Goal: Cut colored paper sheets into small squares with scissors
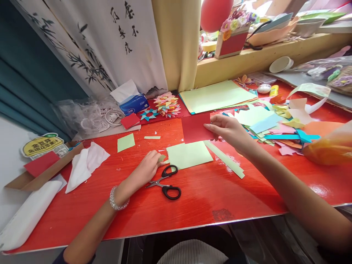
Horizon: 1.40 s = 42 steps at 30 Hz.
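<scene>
My right hand (226, 131) pinches the right edge of a dark red paper rectangle (195, 128), held above the red table. Below it lies a pale green sheet (189, 155), with a long green strip (225, 160) slanting off to its right. My left hand (150, 165) is closed at the left side of the green sheet, with a small olive-green paper piece (161, 158) between its fingers. Black-handled scissors (164, 182) lie with parted blades just beside and below that hand. A small green square (125, 142) rests further left.
Stacked coloured sheets (218, 96) and a heap of paper scraps (264, 121) lie behind and right. Folded paper stars (167, 105), a tissue pack (134, 104) and a red square (130, 120) stand at the back. A cardboard tray (52, 168) is at left.
</scene>
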{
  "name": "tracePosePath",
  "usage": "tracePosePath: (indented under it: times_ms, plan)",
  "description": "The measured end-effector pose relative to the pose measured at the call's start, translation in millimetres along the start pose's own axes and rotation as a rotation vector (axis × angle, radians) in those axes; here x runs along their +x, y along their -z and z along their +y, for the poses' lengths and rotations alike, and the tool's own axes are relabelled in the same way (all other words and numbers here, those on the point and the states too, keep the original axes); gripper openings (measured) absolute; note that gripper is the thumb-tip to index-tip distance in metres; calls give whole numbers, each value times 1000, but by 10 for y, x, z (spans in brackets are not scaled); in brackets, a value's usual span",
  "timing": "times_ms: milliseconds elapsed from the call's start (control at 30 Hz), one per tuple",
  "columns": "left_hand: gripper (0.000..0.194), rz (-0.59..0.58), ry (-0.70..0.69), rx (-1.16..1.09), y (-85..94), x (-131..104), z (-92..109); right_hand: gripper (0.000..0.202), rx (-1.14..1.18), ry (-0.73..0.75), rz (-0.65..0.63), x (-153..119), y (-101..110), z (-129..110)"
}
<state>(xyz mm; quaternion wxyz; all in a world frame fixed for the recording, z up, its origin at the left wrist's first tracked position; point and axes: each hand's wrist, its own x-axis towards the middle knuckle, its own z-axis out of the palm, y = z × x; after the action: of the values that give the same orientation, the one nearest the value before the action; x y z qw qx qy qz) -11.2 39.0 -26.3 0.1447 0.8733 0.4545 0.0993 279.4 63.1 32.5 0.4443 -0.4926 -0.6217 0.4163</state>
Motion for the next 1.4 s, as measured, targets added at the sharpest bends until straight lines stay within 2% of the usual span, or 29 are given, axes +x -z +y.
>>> tracePosePath:
  times_ms: [133,300,400,500,600,733,833,933,1000,1067,1167,1233,1300,1400]
  plan:
    - [18,11,-55,77,72,56,-87,17,7,-20,5,24,-4,35]
    - [18,139,45,152,290,383,-470,18,-19,-7,-6,38,13,74]
    - [13,138,120,190,271,542,-677,18,-69,27,-4,45,25,93]
    - [17,87,164,207,209,602,-772,20,-94,75,-36,42,0,115]
    - [13,12,172,218,224,625,-799,22,-76,81,-146,-7,-102,113]
    - [13,-103,140,207,406,738,-750,18,-69,95,-398,-181,-322,21]
    - [17,-182,54,183,583,998,-493,16,-82,137,-665,-354,-486,-69]
    - [13,-198,-71,150,635,1453,74,12,-42,191,-934,-489,-623,-84]
    - [9,-201,-168,132,537,1816,558,9,-35,204,-1044,-531,-691,-41]
    - [12,-214,-256,125,345,2163,1023,7,-88,216,-1074,-539,-735,22]
    - [17,-227,-360,146,3,2562,1515,9,-123,229,-1084,-517,-764,103]
    - [29,-205,-408,156,-163,2728,1681,11,-83,238,-1102,-499,-768,135]
    - [33,-178,-448,162,-234,2821,1757,12,-56,239,-1108,-487,-762,147]
    - [36,-154,-490,180,-147,2843,1793,7,-58,197,-1107,-475,-727,127]
